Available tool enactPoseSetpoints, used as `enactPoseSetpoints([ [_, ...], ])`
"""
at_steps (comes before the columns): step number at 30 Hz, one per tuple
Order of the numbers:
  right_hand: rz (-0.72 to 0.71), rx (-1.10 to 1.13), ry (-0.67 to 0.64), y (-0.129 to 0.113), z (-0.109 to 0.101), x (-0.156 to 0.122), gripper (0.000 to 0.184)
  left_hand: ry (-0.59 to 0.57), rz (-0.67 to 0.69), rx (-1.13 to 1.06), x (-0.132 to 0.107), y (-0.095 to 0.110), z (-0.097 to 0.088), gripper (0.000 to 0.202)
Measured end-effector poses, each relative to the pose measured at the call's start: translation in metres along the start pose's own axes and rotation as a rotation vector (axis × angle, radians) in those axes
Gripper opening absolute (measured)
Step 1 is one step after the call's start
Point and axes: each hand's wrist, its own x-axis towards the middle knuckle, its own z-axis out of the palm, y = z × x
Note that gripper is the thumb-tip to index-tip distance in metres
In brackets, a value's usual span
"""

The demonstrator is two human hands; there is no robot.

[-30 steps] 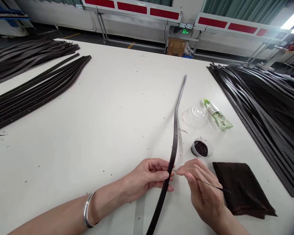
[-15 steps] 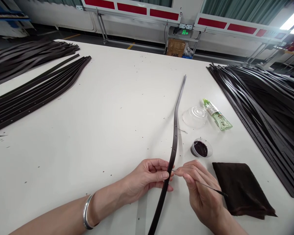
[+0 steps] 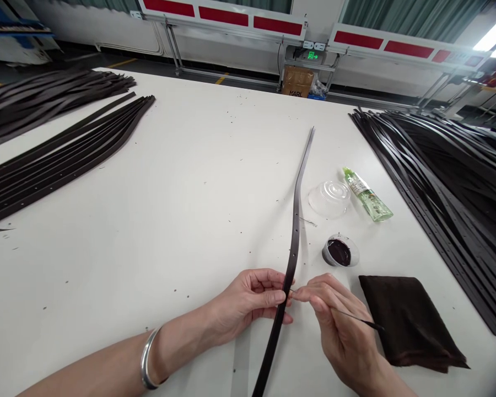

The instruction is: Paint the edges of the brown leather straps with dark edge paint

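My left hand (image 3: pixel 254 300) grips a long, narrow dark-brown leather belt strip (image 3: pixel 291 242) with punched holes, which runs up the table with a slight S-bend. My right hand (image 3: pixel 339 325) pinches a thin black-handled applicator (image 3: pixel 357 318), and its fine pale tip (image 3: pixel 291 290) sits at the strip's edge, right beside my left fingers. The exact contact is hidden by my fingers. To the right of the strip stand a small pot of dark-purple paint (image 3: pixel 339 252), a clear plastic lid (image 3: pixel 329 199) and a green tube (image 3: pixel 367 196).
A folded dark-brown cloth (image 3: pixel 409 322) lies by my right hand. Stacks of dark leather strips (image 3: pixel 446 187) (image 3: pixel 66 149) fan across both sides of the white table (image 3: pixel 149 231), with small dark specks on it. A metal bangle (image 3: pixel 147 358) circles my left wrist.
My right hand has shifted slightly closer to the strip's edge. The view has tilted a little. My left hand and the strip look nearly unchanged.
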Motion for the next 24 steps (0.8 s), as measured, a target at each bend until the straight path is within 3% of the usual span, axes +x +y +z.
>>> enactPoseSetpoints([
  [3,0.16,0.106,0.135,0.0,-0.001,-0.008,0.03,0.001,-0.025,-0.029,-0.001,0.0,-0.002,0.02],
  [6,0.437,0.191,0.328,-0.002,0.0,-0.008,0.028,-0.015,-0.029,-0.07,-0.001,-0.001,-0.004,0.019],
  [10,0.734,0.337,0.179,-0.002,0.009,0.005,0.019,-0.045,-0.017,-0.067,-0.002,0.0,-0.005,0.021],
  [14,0.784,0.504,0.214,0.012,0.011,0.02,0.025,-0.062,-0.027,-0.083,-0.004,-0.002,-0.005,0.019],
  [18,0.776,0.461,0.321,0.027,0.001,0.036,0.028,-0.094,-0.06,-0.069,-0.005,-0.005,-0.007,0.018],
  [24,0.658,0.323,0.288,0.029,-0.026,0.032,0.028,-0.027,-0.067,-0.106,-0.005,-0.004,-0.007,0.017],
])
